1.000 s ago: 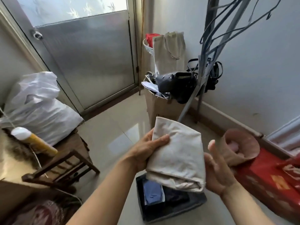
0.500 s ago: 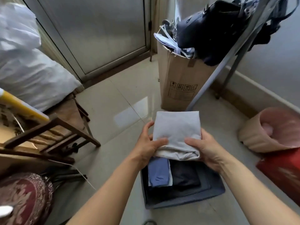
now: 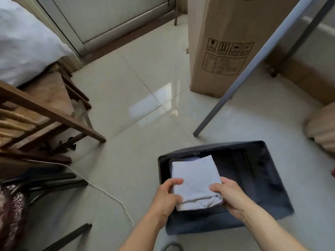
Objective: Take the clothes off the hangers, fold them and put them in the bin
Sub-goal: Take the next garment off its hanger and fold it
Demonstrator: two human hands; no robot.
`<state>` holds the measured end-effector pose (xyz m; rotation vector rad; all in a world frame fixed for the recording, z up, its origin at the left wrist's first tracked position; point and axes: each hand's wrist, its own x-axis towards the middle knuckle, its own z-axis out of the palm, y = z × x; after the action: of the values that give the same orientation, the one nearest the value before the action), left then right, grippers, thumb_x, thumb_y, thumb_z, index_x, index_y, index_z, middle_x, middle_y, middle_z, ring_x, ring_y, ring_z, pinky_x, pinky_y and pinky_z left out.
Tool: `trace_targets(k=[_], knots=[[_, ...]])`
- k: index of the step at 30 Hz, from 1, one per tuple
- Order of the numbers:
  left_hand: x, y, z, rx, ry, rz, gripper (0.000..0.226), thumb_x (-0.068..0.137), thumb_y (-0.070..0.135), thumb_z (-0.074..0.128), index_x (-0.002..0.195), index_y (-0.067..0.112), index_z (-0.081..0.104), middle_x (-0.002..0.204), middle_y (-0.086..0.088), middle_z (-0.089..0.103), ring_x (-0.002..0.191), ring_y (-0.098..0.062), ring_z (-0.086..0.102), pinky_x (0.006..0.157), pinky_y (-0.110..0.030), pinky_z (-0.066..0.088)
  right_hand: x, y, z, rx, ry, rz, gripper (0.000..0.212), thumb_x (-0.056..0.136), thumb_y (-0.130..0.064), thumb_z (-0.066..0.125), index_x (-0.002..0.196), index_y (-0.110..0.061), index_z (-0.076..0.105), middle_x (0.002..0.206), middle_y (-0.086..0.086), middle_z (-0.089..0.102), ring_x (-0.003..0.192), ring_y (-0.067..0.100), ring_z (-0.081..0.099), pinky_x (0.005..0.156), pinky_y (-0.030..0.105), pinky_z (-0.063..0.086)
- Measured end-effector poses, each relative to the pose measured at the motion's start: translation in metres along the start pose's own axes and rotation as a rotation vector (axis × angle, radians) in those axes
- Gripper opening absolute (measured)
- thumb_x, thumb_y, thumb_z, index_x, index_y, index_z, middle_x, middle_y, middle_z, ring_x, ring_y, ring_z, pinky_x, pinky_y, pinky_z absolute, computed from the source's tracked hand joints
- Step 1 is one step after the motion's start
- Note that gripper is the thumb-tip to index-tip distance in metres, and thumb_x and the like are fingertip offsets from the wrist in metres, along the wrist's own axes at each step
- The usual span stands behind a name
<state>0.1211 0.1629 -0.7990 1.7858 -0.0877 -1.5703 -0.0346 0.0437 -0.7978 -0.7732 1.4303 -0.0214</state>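
Note:
A folded pale grey-white garment (image 3: 194,180) sits low inside the dark blue fabric bin (image 3: 270,192) on the floor, over its left half. My left hand (image 3: 167,196) grips the garment's near left edge, thumb on top. My right hand (image 3: 229,195) holds the near right corner, fingers curled over the fold. Dark clothes lie in the bin's right half; what is under the garment is hidden.
A tall cardboard box (image 3: 223,44) stands beyond the bin, with a grey metal rack leg (image 3: 235,82) slanting down beside it. Wooden furniture (image 3: 41,113) and a white bag (image 3: 23,44) fill the left. A white cord (image 3: 108,194) trails across the tiles. A pink ribbed basket (image 3: 322,127) sits at right.
Both hands have lowered the folded garment from chest height down into the bin. My view has tipped down toward the floor.

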Motion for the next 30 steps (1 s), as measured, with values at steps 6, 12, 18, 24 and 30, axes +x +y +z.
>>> trace_targets(k=[6, 12, 18, 24, 30], knots=[[0.062, -0.03, 0.01, 0.025, 0.243, 0.141, 0.057, 0.074, -0.023, 0.041, 0.101, 0.021, 0.065, 0.111, -0.002, 0.065, 0.101, -0.019, 0.064, 0.077, -0.023, 0.055, 0.067, 0.029, 0.012, 0.019, 0.022, -0.08, 0.036, 0.083, 0.014, 0.054, 0.111, -0.006, 0.063, 0.104, 0.014, 0.072, 0.097, 0.032, 0.068, 0.078, 0.036, 0.055], [0.105, -0.054, 0.018, 0.207, 0.029, -0.105, 0.06, 0.092, 0.002, 0.055, 0.146, 0.024, 0.04, 0.151, 0.005, 0.031, 0.129, -0.014, 0.038, 0.098, -0.022, 0.033, 0.103, 0.05, 0.028, -0.273, 0.042, -0.123, 0.051, 0.082, 0.013, 0.046, 0.123, -0.017, 0.048, 0.112, 0.003, 0.06, 0.098, 0.016, 0.057, 0.079, 0.025, 0.046], [0.101, -0.046, 0.015, 0.238, 0.03, -0.149, 0.062, 0.093, 0.015, 0.061, 0.148, 0.026, 0.037, 0.161, 0.002, 0.02, 0.143, -0.02, 0.03, 0.115, -0.033, 0.03, 0.098, 0.048, 0.022, -0.424, 0.128, -0.038, 0.079, 0.086, -0.003, 0.054, 0.154, -0.022, 0.017, 0.153, 0.008, 0.031, 0.135, 0.027, 0.037, 0.108, 0.04, 0.038], [0.051, 0.004, 0.026, 0.219, 0.031, -0.122, 0.052, 0.095, 0.013, 0.058, 0.143, 0.024, 0.044, 0.152, -0.004, 0.036, 0.134, -0.022, 0.042, 0.107, -0.032, 0.038, 0.038, 0.011, 0.021, -0.329, 0.135, -0.045, 0.07, 0.091, -0.004, 0.051, 0.152, -0.021, 0.023, 0.154, 0.009, 0.032, 0.137, 0.025, 0.038, 0.105, 0.034, 0.037], [-0.027, 0.069, 0.052, -0.011, -0.027, -0.093, 0.038, 0.097, 0.013, 0.056, 0.135, 0.018, 0.054, 0.14, -0.008, 0.053, 0.121, -0.018, 0.051, 0.098, -0.034, 0.048, -0.051, -0.041, 0.019, -0.21, 0.112, -0.08, 0.051, 0.09, -0.006, 0.052, 0.14, -0.012, 0.043, 0.122, 0.009, 0.056, 0.093, 0.02, 0.055, 0.083, 0.035, 0.048]])
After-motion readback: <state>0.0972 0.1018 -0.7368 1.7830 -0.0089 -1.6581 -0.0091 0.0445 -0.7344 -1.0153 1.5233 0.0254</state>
